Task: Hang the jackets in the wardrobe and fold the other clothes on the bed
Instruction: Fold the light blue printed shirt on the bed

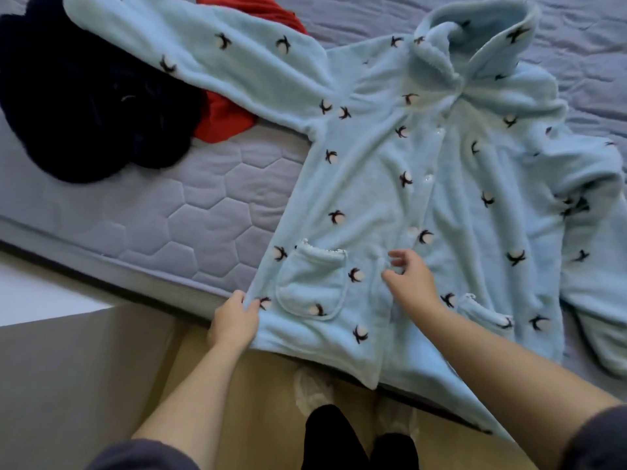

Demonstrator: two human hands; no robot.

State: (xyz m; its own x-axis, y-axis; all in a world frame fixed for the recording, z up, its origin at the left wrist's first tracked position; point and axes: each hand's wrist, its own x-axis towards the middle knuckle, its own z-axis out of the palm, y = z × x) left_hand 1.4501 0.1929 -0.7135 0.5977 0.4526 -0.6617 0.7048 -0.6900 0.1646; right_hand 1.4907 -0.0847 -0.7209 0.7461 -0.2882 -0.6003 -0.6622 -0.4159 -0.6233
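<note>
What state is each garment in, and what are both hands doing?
Blue fleece top: spread front up, unfolded.
Navy garment: crumpled heap.
Red garment: crumpled, partly under the top's sleeve.
Left hand: grips the top's hem corner.
Right hand: open, over the top's front.

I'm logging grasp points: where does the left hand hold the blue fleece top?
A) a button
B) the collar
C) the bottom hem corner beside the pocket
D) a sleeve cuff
C: the left hand grips the blue fleece top at its bottom corner, right beside the pocket, near the edge of the bed.
</note>
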